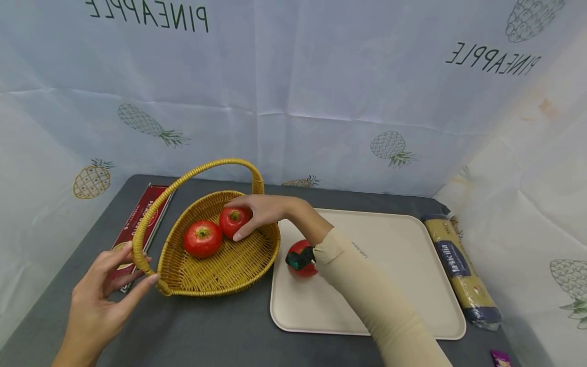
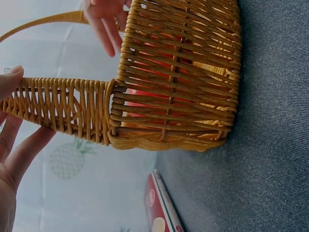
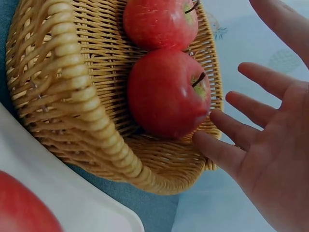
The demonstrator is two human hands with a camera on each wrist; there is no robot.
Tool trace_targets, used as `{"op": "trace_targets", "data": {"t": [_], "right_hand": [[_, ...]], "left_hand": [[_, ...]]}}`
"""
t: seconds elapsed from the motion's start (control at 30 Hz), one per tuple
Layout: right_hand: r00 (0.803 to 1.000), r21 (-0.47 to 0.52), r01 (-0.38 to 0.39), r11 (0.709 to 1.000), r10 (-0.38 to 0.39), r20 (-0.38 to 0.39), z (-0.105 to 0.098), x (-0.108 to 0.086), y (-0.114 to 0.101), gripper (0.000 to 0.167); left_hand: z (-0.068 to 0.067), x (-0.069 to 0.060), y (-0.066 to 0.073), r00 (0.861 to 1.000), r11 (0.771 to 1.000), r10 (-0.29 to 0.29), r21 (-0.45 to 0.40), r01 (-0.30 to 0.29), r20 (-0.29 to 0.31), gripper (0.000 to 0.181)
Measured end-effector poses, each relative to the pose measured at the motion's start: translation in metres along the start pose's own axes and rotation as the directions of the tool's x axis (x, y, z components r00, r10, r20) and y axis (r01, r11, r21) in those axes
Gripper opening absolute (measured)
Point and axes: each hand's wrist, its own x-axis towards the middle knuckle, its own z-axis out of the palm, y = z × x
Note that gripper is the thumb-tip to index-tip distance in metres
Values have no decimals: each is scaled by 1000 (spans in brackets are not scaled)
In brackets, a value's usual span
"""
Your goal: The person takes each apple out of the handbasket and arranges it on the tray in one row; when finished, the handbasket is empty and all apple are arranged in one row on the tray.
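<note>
A yellow wicker basket (image 1: 215, 275) with a tall arched handle (image 2: 63, 104) stands left of centre. My left hand (image 1: 103, 295) holds the handle near its lower left end, thumb on one side and fingers on the other. Inside the basket lie two red apples, one on the left (image 1: 203, 239) and one farther back (image 1: 234, 220). Above the back apple hovers my right hand (image 1: 263, 210); the right wrist view shows its fingers (image 3: 236, 128) spread, at most brushing the apple. A third apple (image 1: 301, 272) sits on the beige tray (image 1: 390, 275), partly hidden by my right wrist.
Left of the basket lies a flat red package (image 1: 137, 214), partly behind the handle. A yellow and blue pasta bag (image 1: 458, 270) lies along the tray's right side. A small purple wrapper (image 1: 500, 358) is at the lower right. A pineapple-print curtain (image 1: 321, 102) hangs behind the table.
</note>
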Motion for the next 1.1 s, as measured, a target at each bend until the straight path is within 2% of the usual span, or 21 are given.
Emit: {"op": "trace_targets", "data": {"t": [0.2,0.5,0.77,0.97,1.1], "right_hand": [[1000,13,-16,1000,16,7,1,7,1,86],[997,7,-78,997,78,28,6,16,4,89],[995,-15,-93,996,93,35,8,18,2,88],[995,-2,-94,996,94,37,7,18,0,85],[993,-41,-106,993,108,42,5,19,-3,82]], "left_hand": [[0,0,1,1000,1000,-10,7,10,0,87],[-1,0,0,1000,1000,-10,4,10,0,86],[0,-1,-1,1000,1000,7,-16,-7,-2,86],[-1,-1,1,1000,1000,-18,8,18,-1,87],[-1,0,0,1000,1000,-14,6,14,0,87]]}}
